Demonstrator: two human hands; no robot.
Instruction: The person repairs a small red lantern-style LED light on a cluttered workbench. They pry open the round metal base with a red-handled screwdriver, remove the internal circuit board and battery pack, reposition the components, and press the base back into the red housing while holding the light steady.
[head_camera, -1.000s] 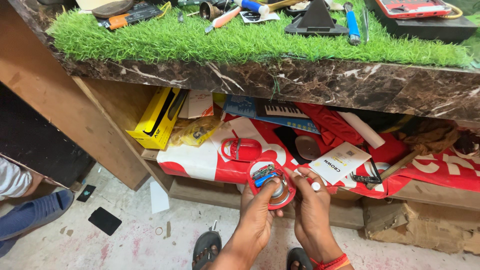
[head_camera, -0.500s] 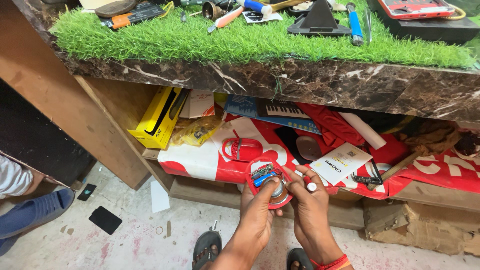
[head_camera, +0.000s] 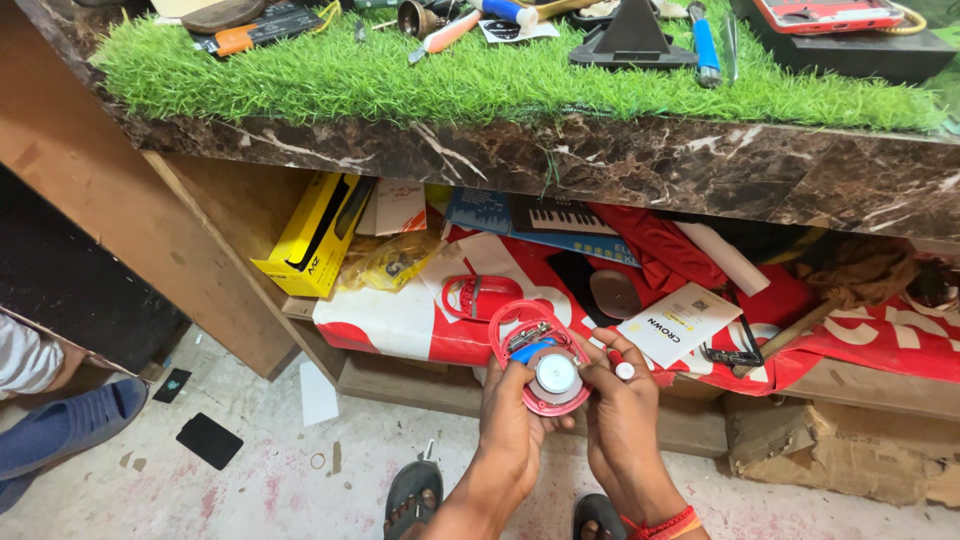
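Left hand (head_camera: 515, 415): its grip was clenched around a round red case (head_camera: 540, 358), held from below in front of the shelf (head_camera: 400, 375).
Right hand (head_camera: 622, 420): its grip grasped the same case's right side, a small white piece (head_camera: 625, 371) at its fingertips.
Case: it held a white disc (head_camera: 555, 374), a blue part and metal bits.
Shelf: it carried a red-and-white bag (head_camera: 420, 320), a yellow box (head_camera: 312, 238) and a white card (head_camera: 678, 323).
Tabletop (head_camera: 560, 165): dark marble edge under green turf (head_camera: 480, 85) strewn with tools.

Both forearms bare, no sleeves. Right hand (head_camera: 625, 425): silver ring with round pale stone (head_camera: 625, 371) on one of its fingers; red-and-orange thread band (head_camera: 662, 525) at wrist. Dark open-toed sandals (head_camera: 414, 497) on both feet.
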